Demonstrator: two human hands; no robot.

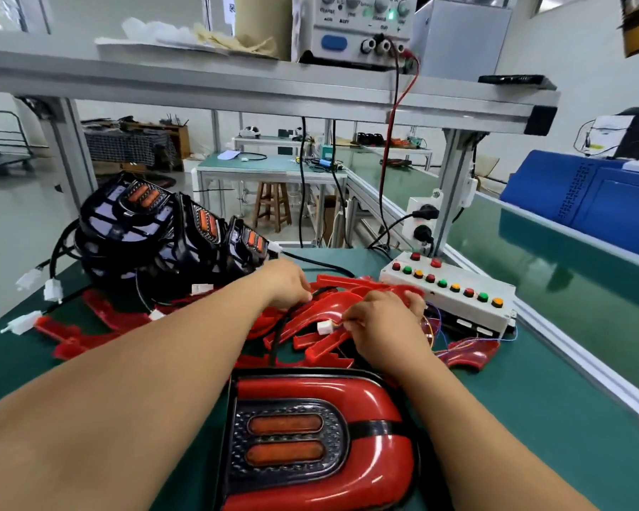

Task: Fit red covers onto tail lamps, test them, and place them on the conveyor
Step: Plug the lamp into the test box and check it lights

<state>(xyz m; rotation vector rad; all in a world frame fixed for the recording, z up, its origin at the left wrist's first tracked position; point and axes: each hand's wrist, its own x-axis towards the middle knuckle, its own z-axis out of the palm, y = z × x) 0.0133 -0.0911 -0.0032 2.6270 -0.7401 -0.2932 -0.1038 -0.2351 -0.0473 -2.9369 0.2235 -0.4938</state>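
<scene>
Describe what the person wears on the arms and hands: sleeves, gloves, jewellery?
No sleeves show: the left arm and right arm are bare. The left hand and right hand wear no gloves. No watch, bracelet or ring is visible.

bright, even light | wide-angle edge bending | slight softness (glare on lamp [321, 433])

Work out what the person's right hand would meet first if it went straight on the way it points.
The right hand, pinching the wires of a white plastic plug, points up-left. It would probably first meet the curved red plastic covers; depth is unclear.
</scene>
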